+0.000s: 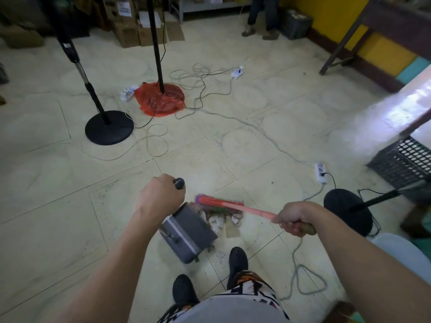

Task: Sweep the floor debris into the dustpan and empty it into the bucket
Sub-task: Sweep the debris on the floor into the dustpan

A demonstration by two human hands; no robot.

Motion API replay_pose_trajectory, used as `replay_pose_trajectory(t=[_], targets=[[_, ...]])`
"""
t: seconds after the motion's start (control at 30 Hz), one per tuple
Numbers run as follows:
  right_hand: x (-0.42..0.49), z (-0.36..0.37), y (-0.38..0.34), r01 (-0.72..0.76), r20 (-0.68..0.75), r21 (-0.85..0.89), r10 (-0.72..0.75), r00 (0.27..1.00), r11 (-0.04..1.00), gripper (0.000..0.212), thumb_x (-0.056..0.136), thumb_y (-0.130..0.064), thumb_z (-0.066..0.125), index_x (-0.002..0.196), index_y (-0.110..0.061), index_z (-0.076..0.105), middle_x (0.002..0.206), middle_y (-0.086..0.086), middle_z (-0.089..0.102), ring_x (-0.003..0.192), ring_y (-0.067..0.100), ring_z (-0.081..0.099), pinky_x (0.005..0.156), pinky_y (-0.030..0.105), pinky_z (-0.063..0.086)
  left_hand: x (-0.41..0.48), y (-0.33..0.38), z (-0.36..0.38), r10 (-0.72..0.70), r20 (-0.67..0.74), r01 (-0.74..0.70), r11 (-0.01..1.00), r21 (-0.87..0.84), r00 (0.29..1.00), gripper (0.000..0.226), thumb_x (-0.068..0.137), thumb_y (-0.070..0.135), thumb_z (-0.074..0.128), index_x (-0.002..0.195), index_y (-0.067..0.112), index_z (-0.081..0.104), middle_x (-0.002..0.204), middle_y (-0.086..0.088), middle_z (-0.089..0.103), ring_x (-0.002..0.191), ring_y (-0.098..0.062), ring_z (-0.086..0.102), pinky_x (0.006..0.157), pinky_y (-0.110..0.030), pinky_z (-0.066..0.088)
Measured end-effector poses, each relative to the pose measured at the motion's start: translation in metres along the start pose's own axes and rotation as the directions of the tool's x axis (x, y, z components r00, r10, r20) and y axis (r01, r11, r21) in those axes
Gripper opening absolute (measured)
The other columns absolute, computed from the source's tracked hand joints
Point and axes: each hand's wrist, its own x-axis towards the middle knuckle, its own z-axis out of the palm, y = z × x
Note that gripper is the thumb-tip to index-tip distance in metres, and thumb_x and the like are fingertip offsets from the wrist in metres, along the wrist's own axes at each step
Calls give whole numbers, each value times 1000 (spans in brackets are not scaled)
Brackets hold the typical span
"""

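My left hand (158, 197) grips the black top of the dustpan handle (179, 183). The grey dustpan (190, 231) stands on the tiled floor just in front of my feet, its mouth facing right. My right hand (295, 217) holds the broom (245, 207) by its pink stick. The broom's pink and purple head (218, 202) rests on the far side of a pile of debris (221, 221), crumpled paper and a brown cardboard scrap, which lies against the dustpan's mouth. No bucket is in view.
Grey cables run across the floor to power strips (320, 172) (238, 71). Black round stand bases (109, 127) (347, 212) sit left and right. A red plastic bag (161, 99) wraps a pole base. A black crate (404, 162) is at right. A person's legs (260, 17) stand far back.
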Motion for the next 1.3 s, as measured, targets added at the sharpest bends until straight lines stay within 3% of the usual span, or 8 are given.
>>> replay_pose_trajectory(t=[0.2,0.4,0.57,0.73,0.87,1.03,1.2,1.3], targets=[[15,-36,14,30,-14,38,-30,999,999,36,91,-35,61,66,-15,44,47,-3,39,37,10,37,47,20,24,8,26,-3,-42,-14,42,998,-44,999,38,93,35,48,65,9,50,54,-4,51,45,-22,47,44,-22,34],[27,-75,32,244,-137,93,-230,963,965,36,95,-22,59,67,-2,50,37,3,45,31,13,41,39,19,39,35,98,18,-36,-7,35,993,-113,999,41,92,35,53,59,13,44,51,-3,46,47,-21,45,46,-25,31],[66,-133,59,290,-135,125,-273,952,949,31,95,-23,56,73,-2,53,52,7,47,38,14,44,41,23,43,61,180,48,-27,-5,27,999,-47,1000,39,92,37,54,66,8,55,55,-6,55,48,-20,50,45,-24,34],[106,-216,71,242,-173,130,-219,960,961,33,98,-25,52,71,-6,48,53,3,46,36,12,42,38,22,38,97,268,83,12,-31,-10,999,42,999,40,94,38,52,61,15,51,56,-6,57,51,-19,54,43,-23,31],[134,-266,74,178,-198,173,-143,970,969,36,100,-22,45,68,-6,45,53,5,43,23,11,36,33,15,30,112,318,103,12,0,-12,996,88,1000,40,96,37,49,65,13,53,57,-7,57,49,-19,53,42,-23,30],[170,-317,82,175,-311,238,-96,946,955,30,97,-11,50,70,2,54,58,12,56,39,18,48,43,27,42,126,356,121,22,26,-26,990,141,999,40,98,35,47,69,9,58,57,-6,56,48,-17,52,42,-22,30],[188,-340,100,125,-302,359,-11,953,925,34,100,-16,43,69,-4,47,43,7,49,20,13,38,30,13,31,134,379,134,50,52,-57,986,157,997,40,97,36,47,66,13,56,57,-6,56,49,-18,53,42,-23,30],[201,-339,117,90,-307,406,43,951,909,36,99,-13,43,65,-3,50,39,7,48,20,13,38,30,14,31,137,387,139,70,68,-80,984,159,995,40,97,39,47,70,13,59,58,-5,58,51,-20,55,43,-23,32]])
